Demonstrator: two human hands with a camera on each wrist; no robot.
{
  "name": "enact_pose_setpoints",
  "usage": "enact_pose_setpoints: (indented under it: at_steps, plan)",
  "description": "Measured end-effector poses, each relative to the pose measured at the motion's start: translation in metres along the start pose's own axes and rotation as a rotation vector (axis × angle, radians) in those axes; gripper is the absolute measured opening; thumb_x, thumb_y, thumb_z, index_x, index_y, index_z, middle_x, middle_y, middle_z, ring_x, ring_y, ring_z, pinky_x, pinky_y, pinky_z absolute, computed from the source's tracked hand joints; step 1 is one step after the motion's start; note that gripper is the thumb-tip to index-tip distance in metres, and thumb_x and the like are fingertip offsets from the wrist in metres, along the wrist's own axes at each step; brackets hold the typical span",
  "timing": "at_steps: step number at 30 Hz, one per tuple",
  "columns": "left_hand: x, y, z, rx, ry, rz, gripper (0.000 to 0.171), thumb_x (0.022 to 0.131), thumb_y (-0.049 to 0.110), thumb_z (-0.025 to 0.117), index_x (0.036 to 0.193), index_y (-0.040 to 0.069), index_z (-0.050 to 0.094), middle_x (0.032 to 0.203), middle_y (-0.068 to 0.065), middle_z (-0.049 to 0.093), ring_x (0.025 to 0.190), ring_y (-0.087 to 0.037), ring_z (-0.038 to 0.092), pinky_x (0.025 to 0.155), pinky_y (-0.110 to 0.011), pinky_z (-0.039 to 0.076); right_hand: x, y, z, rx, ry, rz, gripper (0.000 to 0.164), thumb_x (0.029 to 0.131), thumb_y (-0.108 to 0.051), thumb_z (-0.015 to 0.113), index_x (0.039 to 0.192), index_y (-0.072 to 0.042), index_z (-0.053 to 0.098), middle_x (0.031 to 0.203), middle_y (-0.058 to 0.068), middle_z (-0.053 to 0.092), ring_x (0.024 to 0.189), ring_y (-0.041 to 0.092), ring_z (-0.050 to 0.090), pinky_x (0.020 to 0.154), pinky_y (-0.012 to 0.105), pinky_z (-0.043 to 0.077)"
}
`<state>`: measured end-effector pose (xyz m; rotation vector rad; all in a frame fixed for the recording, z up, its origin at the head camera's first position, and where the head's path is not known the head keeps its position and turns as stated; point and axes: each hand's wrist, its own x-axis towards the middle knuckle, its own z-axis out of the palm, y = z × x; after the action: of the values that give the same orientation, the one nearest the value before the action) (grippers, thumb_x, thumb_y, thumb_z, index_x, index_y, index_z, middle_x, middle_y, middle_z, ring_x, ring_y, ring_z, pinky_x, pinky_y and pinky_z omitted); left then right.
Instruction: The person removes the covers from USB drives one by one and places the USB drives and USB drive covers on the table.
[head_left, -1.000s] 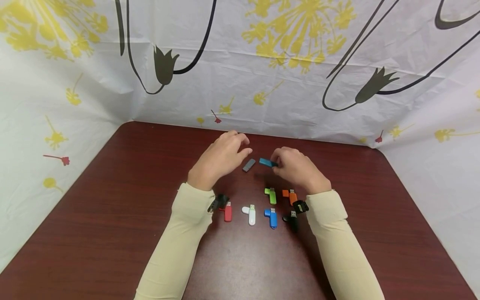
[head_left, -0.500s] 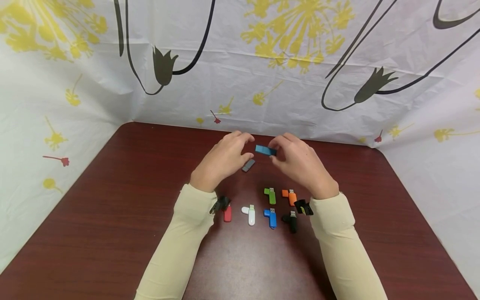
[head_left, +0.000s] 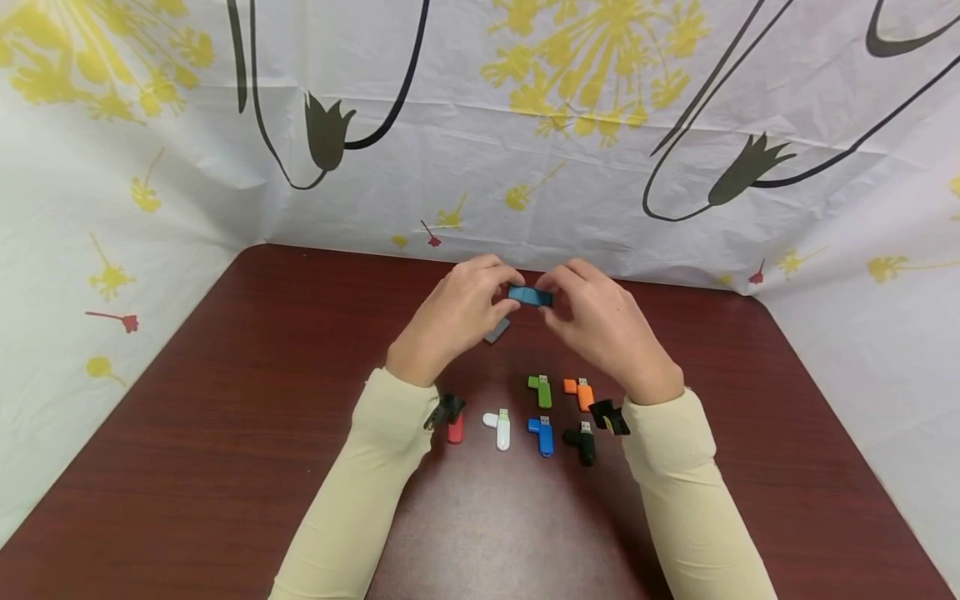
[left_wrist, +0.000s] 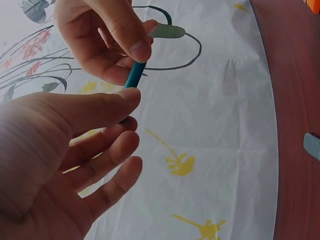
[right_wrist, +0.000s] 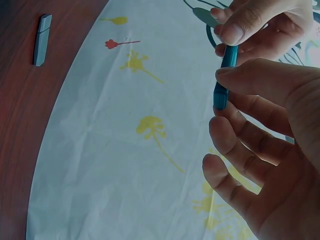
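Observation:
Above the back of the table, a teal-blue USB stick (head_left: 529,296) is held between both hands. My left hand (head_left: 457,312) pinches its left end between thumb and index finger. At the other end, the thumb and index finger of my right hand (head_left: 600,325) grip it. In the right wrist view the stick (right_wrist: 221,95) looks slim, with its middle showing between the two thumbs. A grey USB stick (head_left: 497,332) lies on the table just below the left hand; the right wrist view also has this grey stick (right_wrist: 43,40).
Nearer on the dark red table (head_left: 187,417) lie opened USB sticks: green (head_left: 544,392), orange (head_left: 584,395), white (head_left: 502,431), blue (head_left: 545,437) and black (head_left: 585,443). A red one (head_left: 455,429) is partly hidden by the left wrist strap. A patterned white sheet (head_left: 480,167) hangs behind.
The right hand has lifted the teal-blue stick up from near the tabletop. My left hand has moved right and taken hold of its left end.

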<state>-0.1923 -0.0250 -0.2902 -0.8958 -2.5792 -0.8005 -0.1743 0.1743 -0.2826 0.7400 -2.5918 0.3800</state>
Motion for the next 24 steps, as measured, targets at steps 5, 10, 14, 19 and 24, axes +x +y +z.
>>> enact_pose_setpoints:
  at_steps: [5,10,14,19,24]
  plan:
    - [-0.0007,-0.0002,-0.0017,0.008,0.006,0.028,0.026,0.088,0.023,0.069,0.111,0.01,0.072,0.098,-0.002,0.062,0.079,-0.009,0.053,0.07,-0.028,0.054,0.0002,-0.0005,-0.001,0.021,-0.012,0.004,0.026,0.082,-0.017,0.075,0.106,-0.011,0.068,0.101,0.005,0.063,0.082,0.016,0.055,0.067,0.039,0.055]
    - [-0.0004,-0.0006,-0.0013,-0.004,0.006,0.043,0.027,0.089,0.023,0.068,0.112,0.009,0.071,0.098,-0.002,0.063,0.08,-0.008,0.055,0.07,-0.027,0.055,0.0008,-0.0012,-0.0002,0.037,-0.019,-0.01,0.03,0.083,-0.023,0.076,0.11,-0.013,0.069,0.104,0.004,0.063,0.083,0.016,0.055,0.068,0.039,0.055]
    - [-0.0002,-0.001,-0.0005,-0.027,0.001,0.057,0.026,0.089,0.021,0.068,0.112,0.008,0.072,0.099,-0.003,0.063,0.08,-0.008,0.056,0.07,-0.026,0.056,0.0008,0.0005,0.0009,0.037,0.002,-0.043,0.027,0.082,-0.022,0.077,0.108,-0.012,0.071,0.101,0.004,0.064,0.079,0.017,0.055,0.067,0.038,0.055]
    - [0.0002,-0.0018,-0.0005,-0.049,0.001,0.088,0.024,0.089,0.017,0.069,0.111,0.007,0.072,0.099,-0.005,0.065,0.079,-0.007,0.058,0.07,-0.025,0.057,0.0011,0.003,0.0006,0.038,0.02,-0.07,0.025,0.082,-0.021,0.077,0.105,-0.014,0.072,0.099,0.003,0.064,0.079,0.015,0.055,0.067,0.037,0.054]
    - [0.0005,-0.0023,-0.0004,-0.057,0.014,0.101,0.024,0.089,0.016,0.069,0.11,0.006,0.073,0.097,-0.005,0.066,0.078,-0.007,0.057,0.068,-0.024,0.056,0.0011,0.0048,0.0008,0.04,0.023,-0.078,0.024,0.082,-0.02,0.077,0.105,-0.014,0.072,0.099,0.003,0.064,0.079,0.015,0.055,0.067,0.037,0.054]
